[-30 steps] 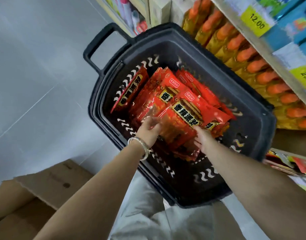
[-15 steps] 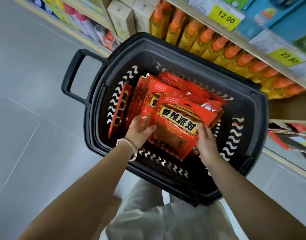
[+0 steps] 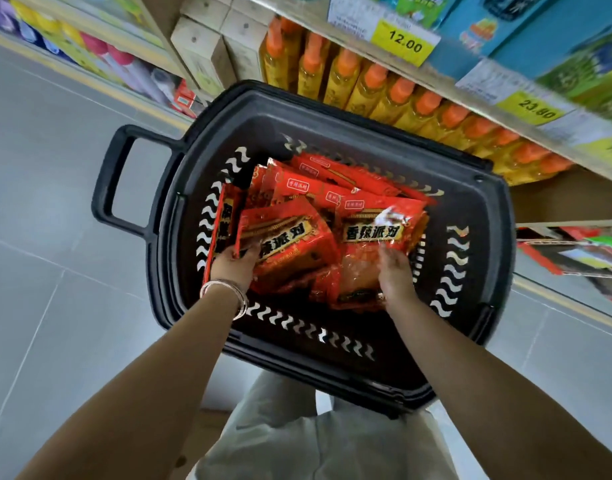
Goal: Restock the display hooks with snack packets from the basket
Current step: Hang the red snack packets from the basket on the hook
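Both hands are down in the basket [image 3: 498,237], each at the near end of a red packet. The left hand [image 3: 233,263], bangles [image 3: 228,292] at the wrist, curls its fingers round the near left corner of the left packet [image 3: 290,244]. The right hand [image 3: 394,271] bends its fingers over the near right part of the right packet [image 3: 374,237], though how firm that hold is cannot be told. The two packets lie side by side on the heap of packets [image 3: 318,183], long axes running from the person toward the shelf [image 3: 471,95] and printed faces up, so each hand has its own packet straight ahead of it. The basket walls stand close outside each wrist, leaving straight up as the free way out. Beyond the far rim the shelf's bottles [image 3: 401,95] stand near, so a lift probably wants to clear the rim before any swing. No display hooks are plainly in view. Blurred goods [image 3: 574,251] at the right may be that way. Open floor [image 3: 55,237] lies to the left, past the handle [image 3: 112,181].
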{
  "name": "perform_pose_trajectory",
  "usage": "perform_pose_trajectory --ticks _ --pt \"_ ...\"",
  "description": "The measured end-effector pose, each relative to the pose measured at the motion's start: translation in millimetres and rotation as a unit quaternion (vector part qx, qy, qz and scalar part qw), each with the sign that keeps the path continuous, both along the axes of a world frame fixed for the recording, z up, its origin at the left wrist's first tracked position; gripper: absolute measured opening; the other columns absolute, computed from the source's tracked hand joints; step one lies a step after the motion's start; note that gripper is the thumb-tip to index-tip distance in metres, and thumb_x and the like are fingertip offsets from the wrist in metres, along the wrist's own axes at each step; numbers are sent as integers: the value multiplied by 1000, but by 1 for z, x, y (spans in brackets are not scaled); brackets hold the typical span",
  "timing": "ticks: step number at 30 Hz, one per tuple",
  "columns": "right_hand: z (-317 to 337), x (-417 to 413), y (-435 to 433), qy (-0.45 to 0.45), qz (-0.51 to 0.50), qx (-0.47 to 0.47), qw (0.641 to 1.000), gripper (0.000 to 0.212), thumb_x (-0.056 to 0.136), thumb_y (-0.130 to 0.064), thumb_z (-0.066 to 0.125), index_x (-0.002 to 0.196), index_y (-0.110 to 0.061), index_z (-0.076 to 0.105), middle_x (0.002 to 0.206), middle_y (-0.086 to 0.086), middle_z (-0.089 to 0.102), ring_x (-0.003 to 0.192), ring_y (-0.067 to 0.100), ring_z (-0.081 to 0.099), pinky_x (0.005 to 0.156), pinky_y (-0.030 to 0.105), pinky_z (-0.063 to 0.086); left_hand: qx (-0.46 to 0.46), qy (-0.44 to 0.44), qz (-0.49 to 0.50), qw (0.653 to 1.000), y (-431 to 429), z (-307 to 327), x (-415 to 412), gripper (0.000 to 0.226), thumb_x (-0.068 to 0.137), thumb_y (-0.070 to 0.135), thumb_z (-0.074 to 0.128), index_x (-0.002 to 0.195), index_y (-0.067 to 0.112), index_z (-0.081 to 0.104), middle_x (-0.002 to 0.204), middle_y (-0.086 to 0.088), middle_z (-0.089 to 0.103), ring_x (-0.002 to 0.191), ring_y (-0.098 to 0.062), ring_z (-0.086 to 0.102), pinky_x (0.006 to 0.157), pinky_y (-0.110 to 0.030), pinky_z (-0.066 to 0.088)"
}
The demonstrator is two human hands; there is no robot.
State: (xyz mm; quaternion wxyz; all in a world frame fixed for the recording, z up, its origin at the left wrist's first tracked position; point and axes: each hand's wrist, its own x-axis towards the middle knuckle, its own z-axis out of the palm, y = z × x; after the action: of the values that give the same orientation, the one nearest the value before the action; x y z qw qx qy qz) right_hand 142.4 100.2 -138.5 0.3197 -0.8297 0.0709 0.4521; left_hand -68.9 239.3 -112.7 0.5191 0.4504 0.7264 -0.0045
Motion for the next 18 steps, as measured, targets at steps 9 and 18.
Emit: perform_pose_trajectory --ticks 9,18 --pt "-51 43 -4 -12 40 -79 996 90 69 -50 78 142 -22 36 142 4 45 128 29 45 106 42 37 -37 -26 18 999 13 -18 9 19 85 47 62 79 30 55 78 13 56 74 -9 53 78 -26 39" --pt "-25 40 -26 -172 99 -58 978 13 88 -21 64 92 -15 54 86 -2 55 80 16 52 58 22 32 -38 -44 -17 998 0 1 29 31 87 49 57 107 25 55 86 14 55 81 -12 54 76 -25 41"
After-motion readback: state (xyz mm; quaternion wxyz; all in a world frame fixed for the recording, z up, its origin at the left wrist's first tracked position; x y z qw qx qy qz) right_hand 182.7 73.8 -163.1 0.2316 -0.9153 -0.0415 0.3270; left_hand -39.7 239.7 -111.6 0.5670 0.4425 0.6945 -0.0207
